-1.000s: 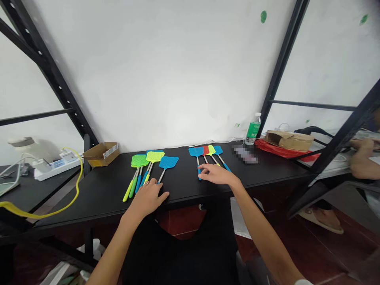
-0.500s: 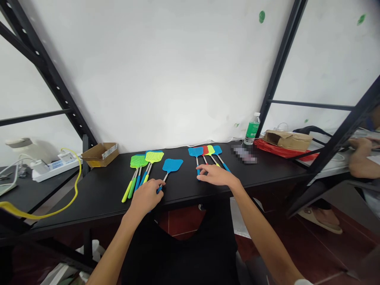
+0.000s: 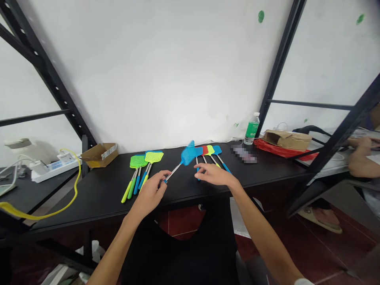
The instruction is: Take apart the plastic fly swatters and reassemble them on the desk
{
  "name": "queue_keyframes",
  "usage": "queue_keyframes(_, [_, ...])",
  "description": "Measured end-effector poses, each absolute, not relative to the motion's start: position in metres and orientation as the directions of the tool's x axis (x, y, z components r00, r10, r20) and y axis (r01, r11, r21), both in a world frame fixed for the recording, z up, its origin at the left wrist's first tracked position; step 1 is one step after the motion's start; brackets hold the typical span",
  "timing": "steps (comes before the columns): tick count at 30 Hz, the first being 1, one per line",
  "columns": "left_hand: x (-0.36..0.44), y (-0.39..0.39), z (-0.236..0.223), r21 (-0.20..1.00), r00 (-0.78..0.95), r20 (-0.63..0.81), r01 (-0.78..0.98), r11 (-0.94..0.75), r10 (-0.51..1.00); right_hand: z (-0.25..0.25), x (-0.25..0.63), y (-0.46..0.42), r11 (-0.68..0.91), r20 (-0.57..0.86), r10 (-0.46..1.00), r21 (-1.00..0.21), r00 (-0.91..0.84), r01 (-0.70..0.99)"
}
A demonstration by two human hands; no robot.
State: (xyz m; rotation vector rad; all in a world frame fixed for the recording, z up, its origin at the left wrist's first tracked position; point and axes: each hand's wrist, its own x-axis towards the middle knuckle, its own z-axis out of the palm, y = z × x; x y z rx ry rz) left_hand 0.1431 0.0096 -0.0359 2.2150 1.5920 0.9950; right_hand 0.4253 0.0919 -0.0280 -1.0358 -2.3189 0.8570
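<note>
My left hand (image 3: pixel 152 192) is closed around the blue handle of a fly swatter, whose blue head (image 3: pixel 187 155) is raised and turned to the right, overlapping the right-hand group in view. My right hand (image 3: pixel 213 174) hovers with fingers apart over the handle of another blue fly swatter (image 3: pixel 198 161); whether it touches is unclear. Beside that lie a red fly swatter (image 3: pixel 205 150), a yellow one (image 3: pixel 210 149) and a further blue one (image 3: pixel 217 150). To the left, several swatters are fanned together, including a green one (image 3: pixel 138 161) and a yellow-green one (image 3: pixel 153 157).
The black tabletop (image 3: pixel 103 190) runs along a white wall. An open cardboard box (image 3: pixel 101 155) stands at the left, near a power strip (image 3: pixel 56 169) and yellow cable (image 3: pixel 76 186). A water bottle (image 3: pixel 252 129) stands back right. Beyond a rack post, another person's arm (image 3: pixel 358 160) shows.
My left hand has lifted the blue fly swatter and swung its head to the right, toward the right-hand group. My right hand has barely moved.
</note>
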Motion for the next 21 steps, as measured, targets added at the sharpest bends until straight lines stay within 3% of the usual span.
queue_keyframes(3, [0.151,0.005,-0.033,0.658,0.185,0.375,0.637,-0.401,0.909,-0.034,0.417,0.095,0.422,0.117,0.741,-0.847,-0.661,0.323])
queue_keyframes(6, [0.159,0.0,-0.032,0.683,0.196,0.366,0.608,-0.406,0.91,-0.039,0.403,0.095,0.224,0.103,0.687,-0.972,-0.719,0.075])
queue_keyframes(9, [0.168,-0.003,-0.034,0.674,0.223,0.356,0.611,-0.415,0.908,-0.044,0.389,0.093,0.039,0.15,0.675,-0.985,-0.723,-0.168])
queue_keyframes(11, [0.173,-0.003,-0.037,0.659,0.237,0.352,0.624,-0.42,0.905,-0.047,0.381,0.091,0.009,0.184,0.721,-0.967,-0.668,-0.256])
queue_keyframes(15, [0.179,-0.003,-0.039,0.625,0.23,0.371,0.655,-0.425,0.9,-0.051,0.373,0.089,0.087,0.214,0.802,-0.965,-0.557,-0.246])
queue_keyframes(21, [0.18,-0.006,-0.035,0.59,0.247,0.359,0.687,-0.424,0.9,-0.056,0.369,0.092,0.252,0.297,0.789,-0.955,-0.538,-0.158])
